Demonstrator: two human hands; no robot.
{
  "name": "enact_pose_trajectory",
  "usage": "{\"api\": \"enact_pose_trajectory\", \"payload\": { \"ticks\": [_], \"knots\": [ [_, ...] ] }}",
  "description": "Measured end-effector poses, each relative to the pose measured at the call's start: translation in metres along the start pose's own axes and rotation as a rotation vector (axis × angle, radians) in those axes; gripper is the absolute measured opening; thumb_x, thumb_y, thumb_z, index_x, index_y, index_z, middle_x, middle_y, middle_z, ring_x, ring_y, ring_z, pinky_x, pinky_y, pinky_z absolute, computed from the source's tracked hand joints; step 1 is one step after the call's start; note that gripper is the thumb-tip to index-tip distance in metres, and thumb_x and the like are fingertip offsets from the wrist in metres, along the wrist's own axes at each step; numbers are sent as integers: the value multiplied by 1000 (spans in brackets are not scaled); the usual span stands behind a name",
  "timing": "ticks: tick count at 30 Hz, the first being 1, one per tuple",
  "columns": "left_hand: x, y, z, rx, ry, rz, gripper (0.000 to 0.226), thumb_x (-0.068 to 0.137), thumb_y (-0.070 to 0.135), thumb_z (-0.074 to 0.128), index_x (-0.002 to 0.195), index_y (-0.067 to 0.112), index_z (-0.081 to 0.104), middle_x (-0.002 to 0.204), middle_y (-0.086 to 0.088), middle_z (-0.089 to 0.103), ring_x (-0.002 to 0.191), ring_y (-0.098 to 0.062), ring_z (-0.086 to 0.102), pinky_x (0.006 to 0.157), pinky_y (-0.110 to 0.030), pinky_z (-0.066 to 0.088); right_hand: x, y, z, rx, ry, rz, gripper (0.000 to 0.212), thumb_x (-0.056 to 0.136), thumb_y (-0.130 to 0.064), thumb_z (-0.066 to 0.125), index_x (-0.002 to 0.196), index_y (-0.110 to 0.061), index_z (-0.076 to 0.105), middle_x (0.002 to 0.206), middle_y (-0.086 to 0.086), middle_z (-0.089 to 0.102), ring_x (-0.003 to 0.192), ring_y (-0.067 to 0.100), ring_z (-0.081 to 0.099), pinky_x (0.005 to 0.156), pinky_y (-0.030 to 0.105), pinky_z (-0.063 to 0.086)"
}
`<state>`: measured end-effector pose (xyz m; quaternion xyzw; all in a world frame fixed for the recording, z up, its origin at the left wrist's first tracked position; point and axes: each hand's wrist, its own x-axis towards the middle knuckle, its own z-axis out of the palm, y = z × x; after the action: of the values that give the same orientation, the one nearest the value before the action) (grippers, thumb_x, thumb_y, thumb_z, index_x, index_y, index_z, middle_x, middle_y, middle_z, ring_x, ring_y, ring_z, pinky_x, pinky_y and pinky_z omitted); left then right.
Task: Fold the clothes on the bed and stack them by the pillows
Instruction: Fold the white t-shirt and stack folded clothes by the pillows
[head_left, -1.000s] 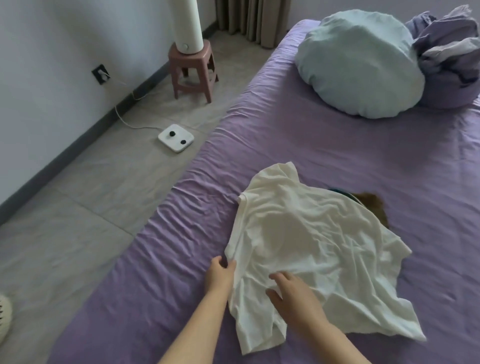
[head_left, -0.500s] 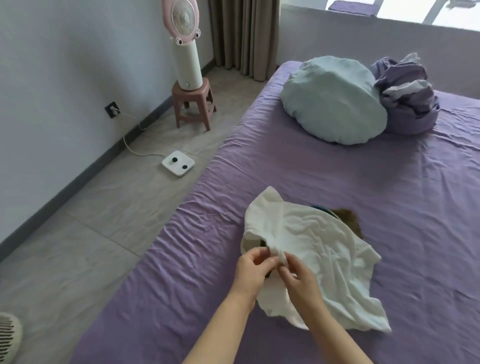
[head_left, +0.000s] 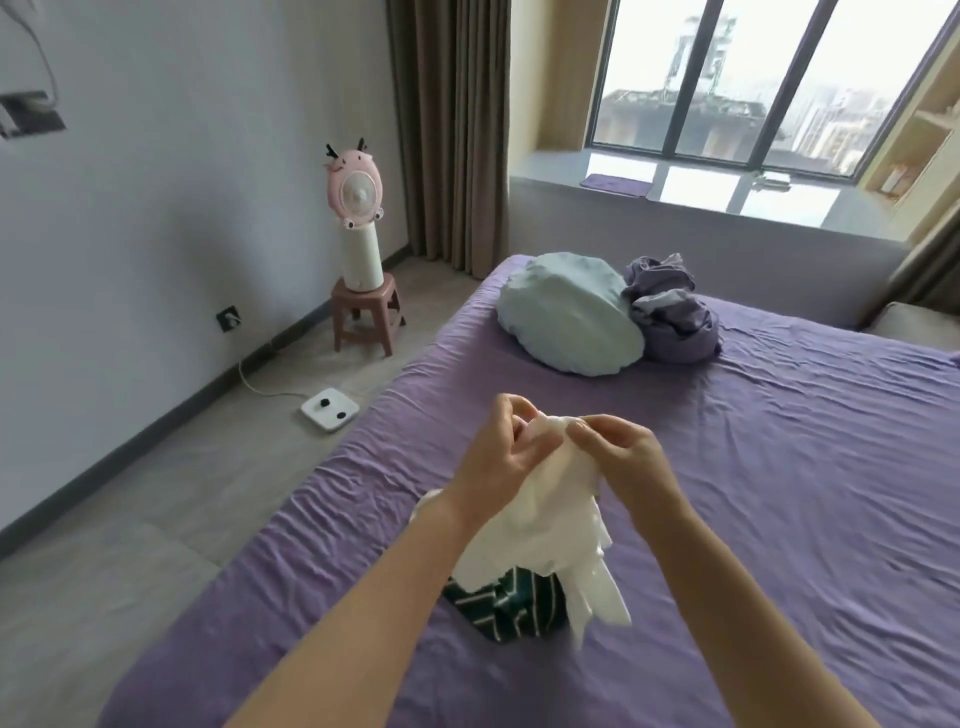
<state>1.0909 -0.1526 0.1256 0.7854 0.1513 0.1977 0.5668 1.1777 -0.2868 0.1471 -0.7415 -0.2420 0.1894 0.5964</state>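
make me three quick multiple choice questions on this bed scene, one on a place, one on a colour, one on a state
1. Where does the striped garment lie?
A. on the stool
B. on the bed under the hanging white shirt
C. on the pillow

2. What colour is the bed sheet?
A. purple
B. green
C. red

3. What are the hands doing with the white shirt?
A. pressing it flat
B. not touching it
C. holding it up

Answers:
B, the striped garment sits below the white shirt.
A, the bed sheet is purple.
C, the left hand and right hand pinch its top, lifted.
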Motion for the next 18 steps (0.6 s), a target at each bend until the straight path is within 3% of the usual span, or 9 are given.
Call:
{"api": "enact_pose_trajectory", "payload": {
  "ticks": [2,3,5,7,9,11,18],
  "knots": [
    [-9,30,12,-32,-52,11,55,85,32,69,130,25,39,67,16,51,58,5,50,64,-17,42,-12,-15,-18,-75,41,-69,15,87,-22,65,75,-28,72,69,-11,69,64,2,59,59,16,46],
    [-13,42,17,-54,-79,11,56,84,29,71,131,26,39,66,18,54,62,5,53,65,-14,43,-18,-22,-28,-127,63,-105,18,87,-23,65,72,-32,69,67,-16,68,63,-3,57,59,13,44],
    [-21,63,24,-78,-130,-5,38,83,24,73,116,23,55,77,16,64,74,-2,61,67,-16,47,-32,-35,-47,-236,88,-155,20,86,-26,64,69,-36,66,63,-24,64,61,-10,55,55,6,39],
    [-34,78,28,-58,-170,-23,19,79,26,77,93,23,65,77,12,65,73,-7,61,65,-21,49,-47,-46,-65,-326,83,-187,16,85,-28,65,72,-36,67,64,-23,65,62,-12,54,57,4,38],
    [-50,89,27,-41,-269,-45,14,74,30,79,77,26,65,67,15,61,64,-5,57,59,-20,45,-64,-55,-81,-363,80,-213,11,86,-29,65,78,-31,70,70,-14,68,64,-5,55,58,7,39],
    [-67,96,25,20,-401,-65,17,76,29,78,69,28,62,65,16,57,60,-3,53,58,-17,43,-81,-64,-93,-343,85,-232,10,87,-26,64,84,-24,73,75,-6,69,67,2,54,66,19,43],
    [-123,101,17,70,-580,-152,27,83,22,73,95,0,62,83,-7,56,76,-18,51,71,-31,42,-142,-94,-128,-66,238,-176,9,89,-14,61,84,-16,69,68,-2,59,62,10,49,59,25,41]
  ]
}}
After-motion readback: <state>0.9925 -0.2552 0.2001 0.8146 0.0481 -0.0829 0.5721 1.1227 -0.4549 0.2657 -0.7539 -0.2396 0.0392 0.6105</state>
